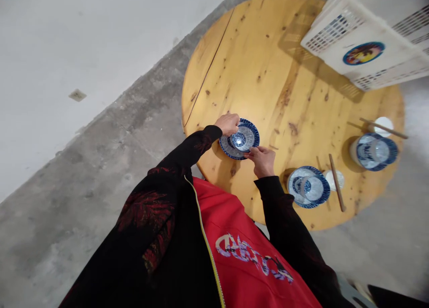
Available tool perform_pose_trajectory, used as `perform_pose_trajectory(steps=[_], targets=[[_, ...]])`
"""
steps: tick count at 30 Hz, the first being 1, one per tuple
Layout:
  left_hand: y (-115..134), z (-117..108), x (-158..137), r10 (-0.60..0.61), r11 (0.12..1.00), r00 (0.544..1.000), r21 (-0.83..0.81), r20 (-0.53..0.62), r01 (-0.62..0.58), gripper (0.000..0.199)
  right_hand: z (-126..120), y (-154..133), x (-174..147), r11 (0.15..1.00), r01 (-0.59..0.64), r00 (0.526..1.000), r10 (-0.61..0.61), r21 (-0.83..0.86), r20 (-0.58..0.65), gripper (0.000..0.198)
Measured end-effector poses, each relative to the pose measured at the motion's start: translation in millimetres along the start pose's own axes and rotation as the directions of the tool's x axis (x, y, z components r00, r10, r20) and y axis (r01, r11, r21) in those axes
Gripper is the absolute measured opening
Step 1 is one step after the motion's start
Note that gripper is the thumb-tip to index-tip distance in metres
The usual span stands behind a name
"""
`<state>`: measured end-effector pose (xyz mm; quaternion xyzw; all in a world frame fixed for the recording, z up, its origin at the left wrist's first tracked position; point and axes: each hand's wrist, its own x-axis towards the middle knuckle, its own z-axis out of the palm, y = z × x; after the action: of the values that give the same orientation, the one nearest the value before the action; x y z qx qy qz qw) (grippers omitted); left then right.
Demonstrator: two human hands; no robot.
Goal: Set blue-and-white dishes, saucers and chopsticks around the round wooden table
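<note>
A blue-and-white patterned bowl (247, 136) sits over a matching plate (228, 151) near the left edge of the round wooden table. I cannot tell whether the bowl rests on the plate or is held just above it. My left hand (228, 124) grips the bowl's rim on the left, its fingers closed. On the near right side, my right hand (263, 160) pinches the rim between thumb and fingers. The plate sticks out below and to the left of the bowl, partly covered by it.
To the right, a blue-rimmed bowl (308, 198) has a clear cup in it, with a small white dish (335, 181) and chopsticks (337, 183) beside it. Another such bowl (368, 163) with chopsticks (385, 128) stands farther right. A white plastic basket (335, 58) occupies the table's far right.
</note>
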<state>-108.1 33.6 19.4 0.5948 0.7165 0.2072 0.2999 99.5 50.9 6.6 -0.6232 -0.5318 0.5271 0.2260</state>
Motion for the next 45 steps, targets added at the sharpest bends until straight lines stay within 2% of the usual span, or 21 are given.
perform_pose_trajectory(steps=[6,25,45], targets=[[-2.4,0.8,-1.2,-0.001,0.999,1.0,-0.046,-0.023,0.0,0.023,-0.8,4.4,5.2,0.999,0.015,1.0,-0.015,-0.03,0.028,0.018],[-1.8,3.1,-1.4,-0.023,0.999,1.0,-0.046,-0.011,0.022,0.028,2.3,-1.0,-0.6,1.0,-0.013,0.999,0.013,0.007,-0.031,0.017],[-0.3,0.7,-4.1,-0.013,0.998,1.0,-0.064,-0.015,0.012,0.024,2.0,-0.7,-3.1,1.0,-0.016,1.0,0.016,0.009,-0.019,0.011]])
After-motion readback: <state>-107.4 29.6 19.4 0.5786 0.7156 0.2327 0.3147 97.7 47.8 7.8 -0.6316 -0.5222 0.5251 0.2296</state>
